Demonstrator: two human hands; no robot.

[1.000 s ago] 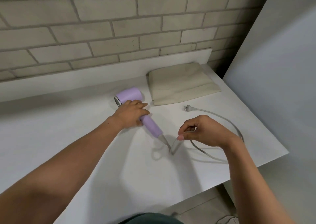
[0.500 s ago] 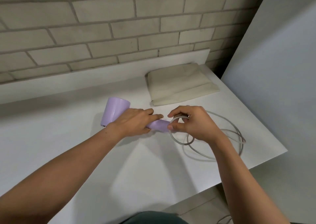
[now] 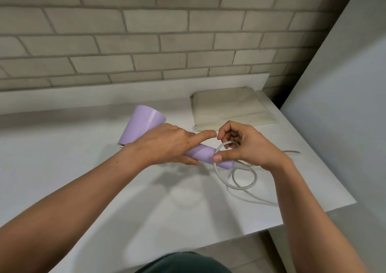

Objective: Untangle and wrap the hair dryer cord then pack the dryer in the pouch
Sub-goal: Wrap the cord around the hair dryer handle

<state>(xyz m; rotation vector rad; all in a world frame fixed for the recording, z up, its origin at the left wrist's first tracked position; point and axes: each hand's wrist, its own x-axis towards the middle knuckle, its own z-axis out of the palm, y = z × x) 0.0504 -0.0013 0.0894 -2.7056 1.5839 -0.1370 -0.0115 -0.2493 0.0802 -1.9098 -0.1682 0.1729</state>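
Starting at the left, the hair dryer (image 3: 144, 124) is held above the white table (image 3: 62, 178) with its barrel at the far left end and its handle running rightward and slightly down toward the near right. The left hand (image 3: 167, 145) is closed around the middle of that handle, index finger extended along the top; this grip fixes the long axis for winding. To its right, the right hand (image 3: 248, 145) pinches the cord (image 3: 245, 186) between thumb and fingers, holding one loop against the free end of the handle. Whether this loop passes fully around the handle cannot be told, as the far side is hidden.

Below and to the right of the handle tip, the cord leaves the dryer base, forms a slack loop on the table, then trails away toward the near right edge. The plug (image 3: 292, 152) lies on the table beyond the right wrist.

Judgement: the wrap is at its first turn. Each further turn should run crosswise to the handle axis, led by the right hand, which is nearer the slack.

At the far right, the beige pouch (image 3: 231, 110) lies flat against the back of the table, apart from both hands.
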